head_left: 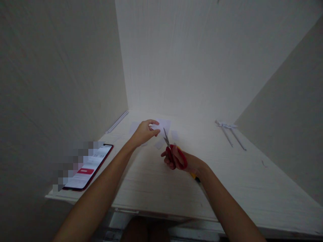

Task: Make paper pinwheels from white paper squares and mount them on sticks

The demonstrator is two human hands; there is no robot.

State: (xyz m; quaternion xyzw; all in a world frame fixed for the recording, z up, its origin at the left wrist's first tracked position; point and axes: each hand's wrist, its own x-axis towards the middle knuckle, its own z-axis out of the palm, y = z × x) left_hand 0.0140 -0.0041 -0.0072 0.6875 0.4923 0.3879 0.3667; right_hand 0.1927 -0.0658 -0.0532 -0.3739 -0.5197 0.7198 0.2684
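Red scissors (172,150) gripped, paper (154,127) pinched, hands (145,129) (191,162) half-curled

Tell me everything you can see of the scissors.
The scissors have red, plastic-looking handles and two slim, pointed, metal-looking blades, parted in a V. The right hand grips the handles over the white table, with the blades pointing away from the person, toward the paper by the left hand. I can't tell whether a blade touches paper.

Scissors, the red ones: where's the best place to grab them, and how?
Probably by the looped red handles, from the near side, where the right hand holds them: they fit fingers and lie nearest, while the open, pointed blades aim away.
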